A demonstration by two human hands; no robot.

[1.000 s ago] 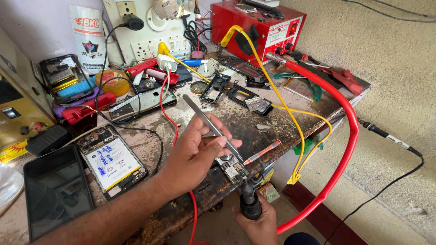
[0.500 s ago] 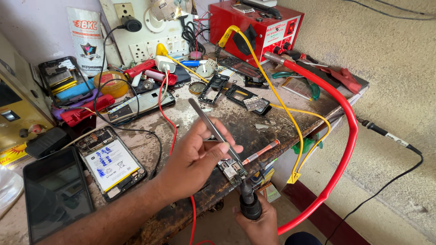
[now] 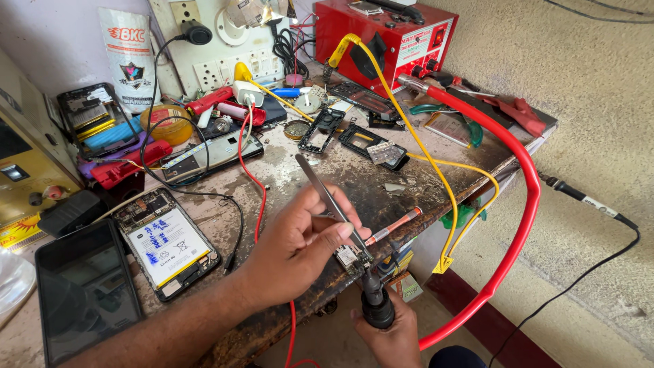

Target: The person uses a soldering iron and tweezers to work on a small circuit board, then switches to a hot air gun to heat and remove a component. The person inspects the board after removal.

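Observation:
My left hand [image 3: 293,249] pinches a pair of metal tweezers [image 3: 327,197], whose tips press down on a small circuit board [image 3: 349,257] at the front edge of the workbench [image 3: 381,197]. My right hand [image 3: 388,334], below the bench edge, grips a black hot-air nozzle handle [image 3: 377,303] that points up at the board. A thick red hose [image 3: 524,204] loops from that handle up to the red rework station [image 3: 388,37] at the back.
An opened phone with its white battery [image 3: 165,244] and a dark screen panel [image 3: 82,293] lie at the left. Phone frames [image 3: 320,129], a yellow cable [image 3: 422,157], a thin red wire [image 3: 248,170], a red-handled tool [image 3: 395,225] and a wall socket board [image 3: 225,54] crowd the bench.
The tweezers and my left hand have shifted slightly along the board. The right hand keeps the nozzle in the same place under the board.

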